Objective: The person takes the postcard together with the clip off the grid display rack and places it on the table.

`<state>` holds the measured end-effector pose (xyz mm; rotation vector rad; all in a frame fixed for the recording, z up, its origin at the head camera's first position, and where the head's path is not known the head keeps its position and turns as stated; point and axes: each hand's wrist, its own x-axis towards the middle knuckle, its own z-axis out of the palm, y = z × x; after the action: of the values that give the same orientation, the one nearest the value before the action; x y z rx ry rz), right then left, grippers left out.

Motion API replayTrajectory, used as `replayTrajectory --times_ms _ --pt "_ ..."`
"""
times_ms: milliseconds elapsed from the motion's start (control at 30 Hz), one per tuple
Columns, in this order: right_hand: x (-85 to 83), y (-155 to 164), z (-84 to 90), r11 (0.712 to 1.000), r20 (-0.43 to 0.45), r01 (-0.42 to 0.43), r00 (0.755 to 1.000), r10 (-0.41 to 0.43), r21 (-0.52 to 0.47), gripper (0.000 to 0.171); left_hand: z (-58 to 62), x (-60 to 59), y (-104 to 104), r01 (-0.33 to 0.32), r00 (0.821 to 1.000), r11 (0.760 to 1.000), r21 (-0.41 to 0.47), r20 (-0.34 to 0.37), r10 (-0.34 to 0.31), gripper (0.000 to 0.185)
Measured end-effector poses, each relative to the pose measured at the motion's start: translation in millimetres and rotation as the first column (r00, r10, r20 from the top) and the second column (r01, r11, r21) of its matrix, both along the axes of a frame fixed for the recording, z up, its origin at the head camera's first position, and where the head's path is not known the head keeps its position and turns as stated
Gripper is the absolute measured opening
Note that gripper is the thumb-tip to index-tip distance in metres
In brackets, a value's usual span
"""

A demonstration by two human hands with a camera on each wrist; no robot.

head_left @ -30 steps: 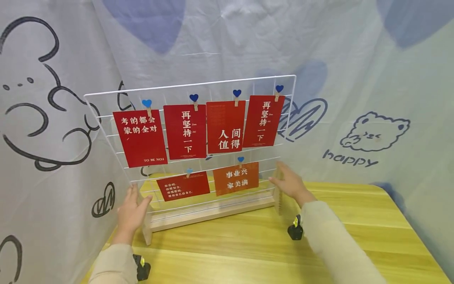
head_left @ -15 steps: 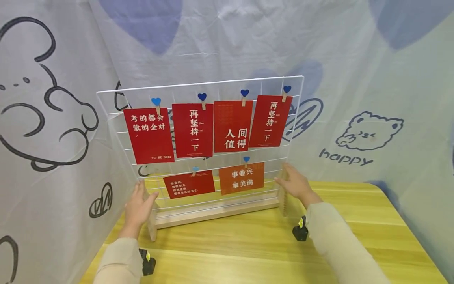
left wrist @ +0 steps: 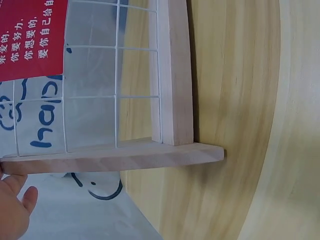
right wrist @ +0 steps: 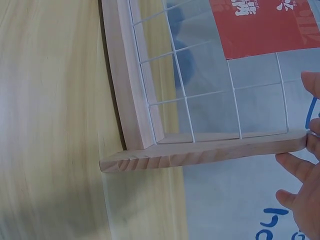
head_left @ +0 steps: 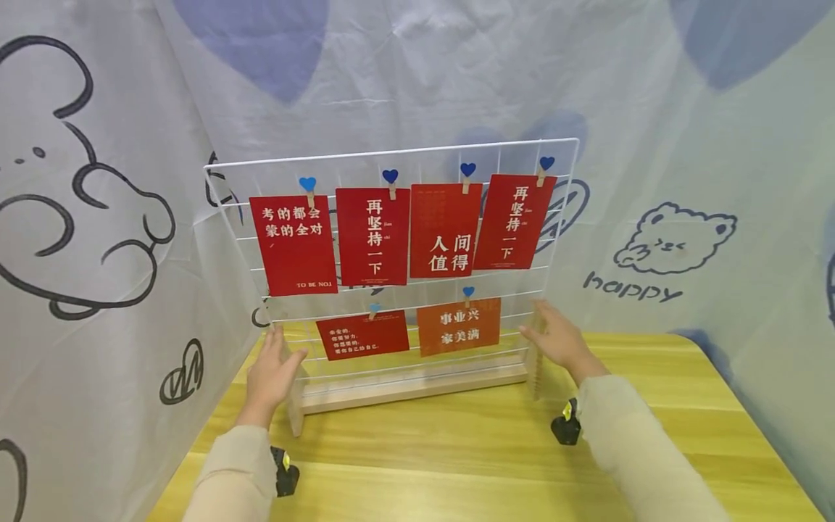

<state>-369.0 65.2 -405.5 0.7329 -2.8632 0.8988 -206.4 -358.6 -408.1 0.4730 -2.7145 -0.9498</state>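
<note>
A white wire grid rack (head_left: 391, 153) stands in a wooden base (head_left: 417, 391) in the head view. Red cards and an orange card (head_left: 459, 328) hang on it from small clothespins with blue hearts (head_left: 390, 176). My left hand (head_left: 270, 377) holds the upper end of the left wooden side post (left wrist: 125, 160), its thumb spread toward the front. At the other side, my right hand (head_left: 564, 341) grips the top of the right side post (right wrist: 210, 152), with thumb and fingers on either side of it. Some fingertips are hidden behind the posts.
The rack is on a yellow wood-grain table (head_left: 665, 406). A pale cloth (head_left: 404, 80) with cartoon drawings and hearts hangs behind and at both sides. Small black devices with yellow marks sit by the left wrist (head_left: 285, 475) and the right wrist (head_left: 566, 424).
The rack, with its cards, has shifted to the right, and both hands have moved along with it. The background drawings have drifted slightly left in the head view.
</note>
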Motion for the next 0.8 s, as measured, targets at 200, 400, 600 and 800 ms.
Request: replayTrajectory --times_ms 200,400,600,800 --pt "0.2 1.2 1.3 1.0 -0.018 -0.006 1.0 0.006 0.021 0.065 -0.6 -1.2 -1.7 0.009 1.0 1.0 -0.005 -0.003 -0.009 0.069" --pt "0.2 -0.1 2.4 1.0 -0.003 -0.018 1.0 0.018 0.025 0.067 -0.3 1.0 -4.0 0.014 1.0 1.0 -0.021 -0.009 -0.014 0.069" --pt "-0.3 -0.6 3.8 0.999 0.006 -0.02 1.0 0.02 0.028 0.068 0.1 1.8 -6.8 0.026 1.0 1.0 -0.003 -0.004 -0.026 0.068" --pt "0.1 0.9 3.9 1.0 0.014 -0.012 1.0 0.012 0.028 0.066 0.2 0.5 -7.1 0.027 1.0 0.999 0.017 0.001 -0.027 0.068"
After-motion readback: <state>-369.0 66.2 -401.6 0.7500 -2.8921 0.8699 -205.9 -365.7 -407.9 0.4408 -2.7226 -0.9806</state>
